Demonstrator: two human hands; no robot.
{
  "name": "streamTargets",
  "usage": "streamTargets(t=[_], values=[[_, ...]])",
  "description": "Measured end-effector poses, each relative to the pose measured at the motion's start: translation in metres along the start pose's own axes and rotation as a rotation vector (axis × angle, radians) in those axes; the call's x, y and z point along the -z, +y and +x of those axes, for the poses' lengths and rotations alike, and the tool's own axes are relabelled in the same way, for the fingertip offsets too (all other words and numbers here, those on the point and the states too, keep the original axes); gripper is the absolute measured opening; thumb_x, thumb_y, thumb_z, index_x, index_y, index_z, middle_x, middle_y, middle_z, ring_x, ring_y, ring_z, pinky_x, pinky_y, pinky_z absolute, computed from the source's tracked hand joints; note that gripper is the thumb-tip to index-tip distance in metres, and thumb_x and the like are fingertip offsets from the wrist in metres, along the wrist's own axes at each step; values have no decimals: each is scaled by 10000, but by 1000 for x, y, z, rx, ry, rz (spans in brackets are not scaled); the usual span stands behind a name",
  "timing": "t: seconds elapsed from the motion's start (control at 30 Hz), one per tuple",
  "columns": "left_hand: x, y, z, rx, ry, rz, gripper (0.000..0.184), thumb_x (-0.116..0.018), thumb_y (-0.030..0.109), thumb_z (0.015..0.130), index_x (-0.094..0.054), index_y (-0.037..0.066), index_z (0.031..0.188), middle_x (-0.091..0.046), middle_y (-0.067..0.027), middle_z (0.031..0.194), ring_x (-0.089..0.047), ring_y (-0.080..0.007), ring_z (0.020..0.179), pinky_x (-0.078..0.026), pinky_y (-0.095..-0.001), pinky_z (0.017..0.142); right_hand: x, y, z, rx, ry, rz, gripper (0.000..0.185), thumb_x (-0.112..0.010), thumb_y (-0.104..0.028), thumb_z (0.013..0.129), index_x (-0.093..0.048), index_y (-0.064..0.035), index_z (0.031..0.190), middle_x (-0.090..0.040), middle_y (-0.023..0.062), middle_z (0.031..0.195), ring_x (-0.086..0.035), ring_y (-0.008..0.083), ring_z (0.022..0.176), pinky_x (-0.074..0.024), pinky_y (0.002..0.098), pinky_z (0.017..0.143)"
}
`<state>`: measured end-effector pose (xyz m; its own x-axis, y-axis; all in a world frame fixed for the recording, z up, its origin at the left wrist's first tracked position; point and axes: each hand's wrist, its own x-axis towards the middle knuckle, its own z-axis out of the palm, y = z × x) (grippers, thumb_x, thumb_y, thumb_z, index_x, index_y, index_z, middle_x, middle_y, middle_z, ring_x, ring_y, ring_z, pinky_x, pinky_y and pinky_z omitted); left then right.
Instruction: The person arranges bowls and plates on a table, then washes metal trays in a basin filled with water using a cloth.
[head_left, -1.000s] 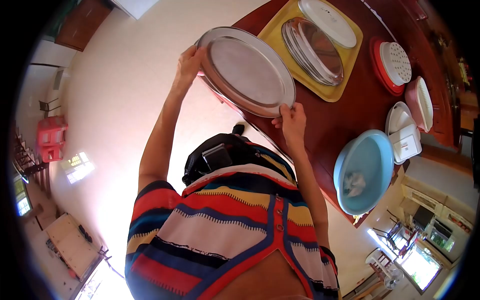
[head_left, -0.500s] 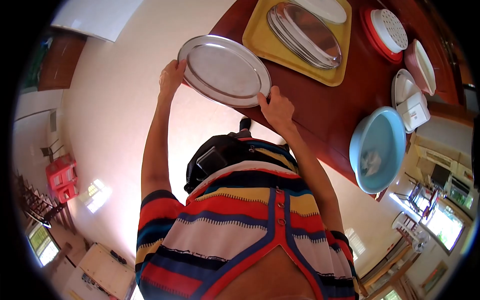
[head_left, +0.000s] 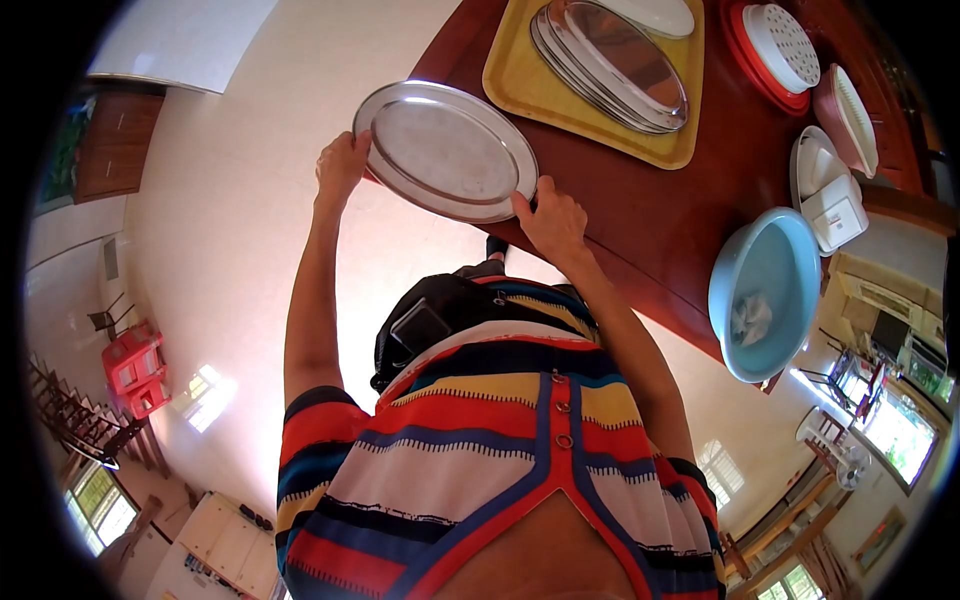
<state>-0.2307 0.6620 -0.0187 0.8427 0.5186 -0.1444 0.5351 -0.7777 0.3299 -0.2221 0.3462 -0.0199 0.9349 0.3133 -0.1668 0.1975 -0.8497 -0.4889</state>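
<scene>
An oval metal platter is held out flat between both hands, partly over the corner of the dark red-brown table. My left hand grips its left rim, thumb on top and fingers beneath. At the opposite end my right hand pinches the right rim the same way. Several similar metal platters lie stacked on a yellow tray just beyond the right hand, with a white oval dish behind them.
Along the right of the table stand a light blue basin with a crumpled whitish cloth in it, white containers, a pink basket, and a white strainer on a red basin. Red plastic stools are far left.
The platter has shifted slightly left and down in the view, still held by both hands. My grip looks unchanged; the surroundings have moved a little with the camera.
</scene>
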Motion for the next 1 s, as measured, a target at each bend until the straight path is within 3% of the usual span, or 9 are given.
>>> streamTargets(t=[0.43, 0.67, 0.87, 1.0], values=[[-1, 6, 5, 25, -84, 204, 508, -429, 472, 874, -610, -2, 889, -627, -233, 852, -599, -417, 853, -474, -477, 747, -4, -1, 0, -26, 9, 18, 366, -554, -359, 793, -478, -3, 830, -605, 213, 646, -606, 389, 588, -487, 476, 541], [1, 14, 5, 48, -93, 274, 526, -431, 496, 867, -624, 6, 864, -633, -219, 867, -607, -395, 862, -479, -463, 738, -5, 0, 1, -51, 19, 68, 364, -555, -358, 792, -479, -4, 828, -605, 209, 641, -607, 389, 587, -487, 485, 555], [2, 12, 8, 114, -148, 328, 637, -398, 601, 841, -631, 9, 874, -630, -219, 892, -603, -400, 866, -475, -468, 727, -9, 2, 2, -89, 27, 68, 350, -569, -353, 787, -489, -15, 833, -605, 198, 636, -615, 375, 598, -492, 471, 548], [16, 26, 8, 102, -116, 451, 567, -446, 550, 843, -637, 17, 876, -642, -190, 891, -621, -374, 843, -487, -454, 715, -5, 0, 3, -101, 1, 97, 391, -580, -394, 787, -492, -17, 836, -608, 195, 646, -617, 380, 602, -497, 471, 553]])
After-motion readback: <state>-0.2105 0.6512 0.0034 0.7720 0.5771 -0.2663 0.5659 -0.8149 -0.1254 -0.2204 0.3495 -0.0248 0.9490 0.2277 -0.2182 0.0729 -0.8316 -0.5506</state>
